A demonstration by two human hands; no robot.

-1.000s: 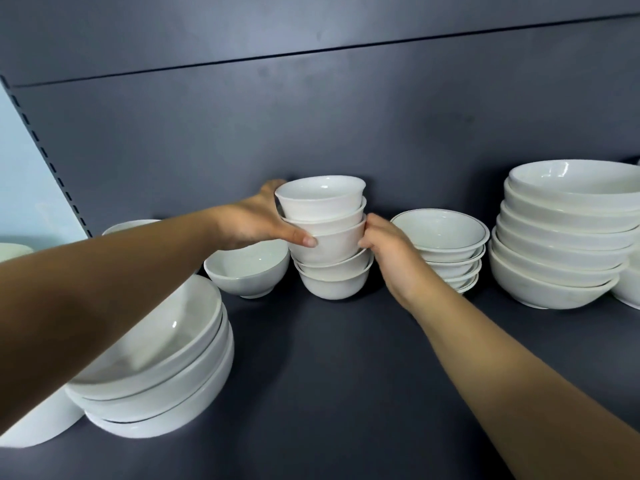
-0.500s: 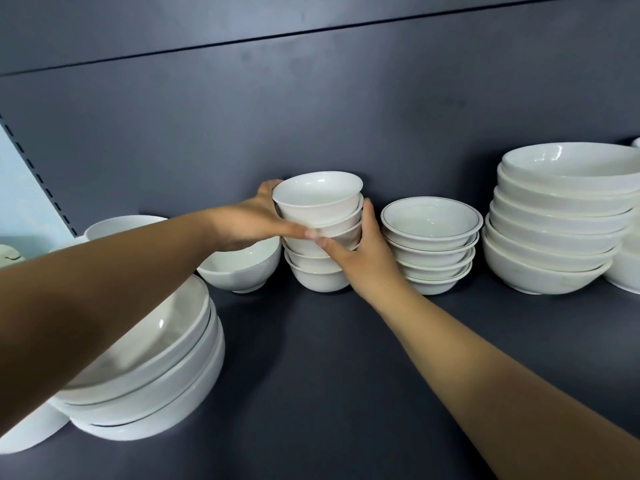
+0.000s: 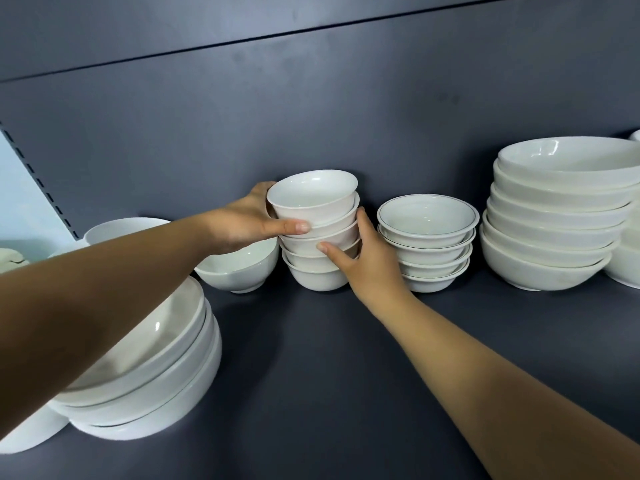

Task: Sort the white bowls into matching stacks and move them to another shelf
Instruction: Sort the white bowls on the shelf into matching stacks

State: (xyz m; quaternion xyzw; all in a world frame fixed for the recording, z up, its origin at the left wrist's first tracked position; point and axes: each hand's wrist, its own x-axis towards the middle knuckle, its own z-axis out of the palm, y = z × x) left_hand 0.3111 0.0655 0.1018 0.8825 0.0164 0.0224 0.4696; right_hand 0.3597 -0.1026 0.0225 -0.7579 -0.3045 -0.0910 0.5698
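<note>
The stack of small white bowls stands on the dark shelf, just left of the thin-lined bowls — smooth, shiny, its top bowl tipped. The left hand and right hand both curl round it.

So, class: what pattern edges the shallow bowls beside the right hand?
The shallow bowls carry a thin dark rim line; head view.

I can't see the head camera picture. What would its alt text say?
A person's left hand grip and right hand grip hold a stack of small white bowls from both sides on a dark shelf. A stack of line-rimmed bowls stands right of it, a single bowl left; a large bowl stack sits far right, another near left.
</note>
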